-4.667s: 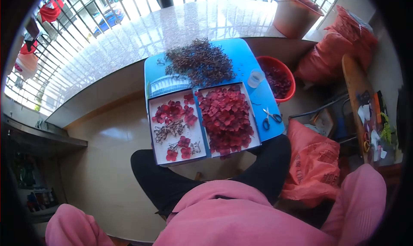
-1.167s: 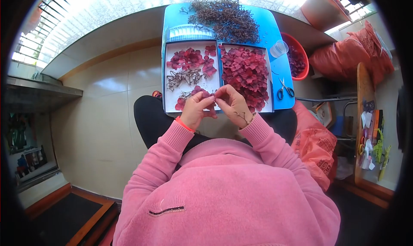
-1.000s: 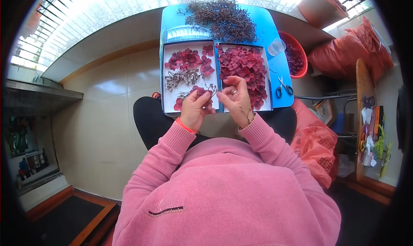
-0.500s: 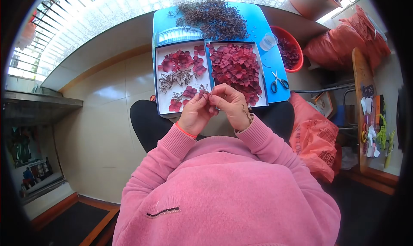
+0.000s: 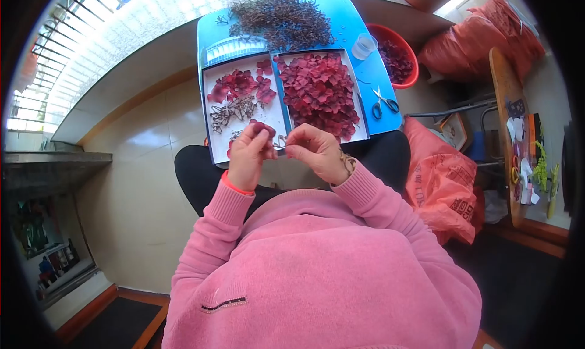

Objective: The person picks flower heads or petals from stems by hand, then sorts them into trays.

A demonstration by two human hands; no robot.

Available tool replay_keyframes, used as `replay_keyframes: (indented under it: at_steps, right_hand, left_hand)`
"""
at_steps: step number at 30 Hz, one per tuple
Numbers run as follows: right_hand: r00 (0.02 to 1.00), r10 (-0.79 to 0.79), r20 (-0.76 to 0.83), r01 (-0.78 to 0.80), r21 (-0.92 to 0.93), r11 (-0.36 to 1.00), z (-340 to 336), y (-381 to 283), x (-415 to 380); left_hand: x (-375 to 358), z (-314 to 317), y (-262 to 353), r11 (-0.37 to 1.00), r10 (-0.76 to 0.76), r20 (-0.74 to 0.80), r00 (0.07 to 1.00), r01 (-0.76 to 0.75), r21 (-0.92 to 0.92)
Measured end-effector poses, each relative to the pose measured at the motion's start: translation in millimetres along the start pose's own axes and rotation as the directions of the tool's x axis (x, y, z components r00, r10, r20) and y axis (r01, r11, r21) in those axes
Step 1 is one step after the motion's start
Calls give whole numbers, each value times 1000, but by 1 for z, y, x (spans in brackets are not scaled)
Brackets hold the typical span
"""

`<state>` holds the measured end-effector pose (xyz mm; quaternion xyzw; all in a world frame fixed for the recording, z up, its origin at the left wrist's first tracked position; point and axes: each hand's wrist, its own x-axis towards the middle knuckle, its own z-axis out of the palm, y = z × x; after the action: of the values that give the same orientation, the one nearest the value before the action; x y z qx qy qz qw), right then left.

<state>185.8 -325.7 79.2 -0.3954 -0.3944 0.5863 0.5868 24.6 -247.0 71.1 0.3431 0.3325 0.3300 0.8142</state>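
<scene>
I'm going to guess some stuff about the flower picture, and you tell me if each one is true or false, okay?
1. The left hand holds a dark red petal. True.
2. The scissors lie inside the right tray. False: they lie on the blue table, beside the right tray.
3. The right tray is piled with red petals. True.
4. The heap of brown stems sits in the red bucket. False: it sits on the blue table, behind the trays.
5. The right hand rests flat on the table. False: it is raised, fingers pinched near the left hand.
</scene>
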Motion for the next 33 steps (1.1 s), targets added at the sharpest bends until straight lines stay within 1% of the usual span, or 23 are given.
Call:
replay_keyframes:
  at_steps: [1, 3, 4, 5, 8, 9, 12, 13, 15, 16, 17, 18, 20, 23, 24, 26, 27, 28, 30, 31, 33]
  right_hand:
    - [1000, 23, 2, -23, -33, 999, 0, 1, -1]
    - [998, 61, 16, -59, -64, 996, 0, -1, -3]
    - [999, 52, 1, -52, -65, 996, 1, 0, -4]
    - [999, 45, -11, -45, -67, 997, 1, 1, -4]
    - [998, 53, -34, -57, -115, 992, -1, 5, -7]
    - [997, 60, -44, -66, -141, 988, -2, 5, -8]
    - [992, 117, -42, -118, -30, 993, -2, -1, -10]
    - [989, 137, -63, -140, -46, 989, -3, -2, -10]
    - [978, 180, -106, -188, -69, 980, -4, -2, -10]
    - [975, 203, -96, -211, -78, 974, -5, -4, -11]
    - [970, 228, -84, -235, -87, 968, -5, -6, -12]
    - [965, 252, -69, -258, -96, 961, -6, -7, -12]
    - [961, 260, -92, -272, -157, 949, -8, -5, -13]
    - [956, 275, -106, -293, -254, 922, -10, 2, -16]
    - [955, 278, -105, -297, -289, 910, -11, 5, -17]
    - [974, 178, -140, -221, -419, 881, -11, 12, -20]
    - [982, 124, -146, -179, -480, 859, -10, 14, -20]
    - [991, 3, -135, -85, -602, 794, -10, 15, -19]
    - [969, -238, -70, 87, -802, 590, -11, 13, -19]
    - [964, -263, -44, 106, -842, 529, -10, 8, -20]
    - [940, -336, 59, 192, -905, 379, -5, 2, -19]
  left_hand:
    - [-3, 3, 5, 996, 43, 5, 999, -44, 77]
    - [-4, 7, 11, 962, 51, 85, 995, -72, 264]
    - [-4, 7, 13, 930, 54, 121, 991, -94, 355]
    - [-3, 6, 14, 900, 30, 196, 980, -112, 421]
    - [-6, 2, 13, 858, 24, 264, 964, -156, 490]
    - [-10, 10, 14, 877, 35, 224, 974, -137, 460]
    - [-10, 9, -2, 777, 198, 255, 946, -310, 548]
    - [-11, 10, -2, 714, 239, 268, 933, -356, 603]
    - [-14, 16, -3, 700, 270, 272, 924, -382, 604]
    - [-16, 18, -3, 693, 284, 271, 920, -392, 605]
    - [-16, 18, -3, 738, 258, 256, 931, -361, 570]
    - [-14, 15, -4, 754, 208, 277, 938, -334, 566]
    - [-13, 6, -7, 780, 107, 312, 944, -274, 562]
    - [-9, 7, -10, 778, 20, 262, 965, -180, 602]
    - [-7, 9, -9, 811, -15, 183, 983, -96, 577]
    - [-2, 9, -1, 862, -88, 19, 996, 67, 503]
    - [3, 5, 0, 933, -144, 42, 989, 122, 337]
    - [4, 2, 1, 965, -151, 48, 987, 137, 224]
    - [4, 4, 0, 987, -158, 71, 985, 159, -8]
    - [5, 3, -1, 989, -149, 92, 985, 150, -6]
    - [7, 2, -4, 990, -138, 83, 987, 138, 7]
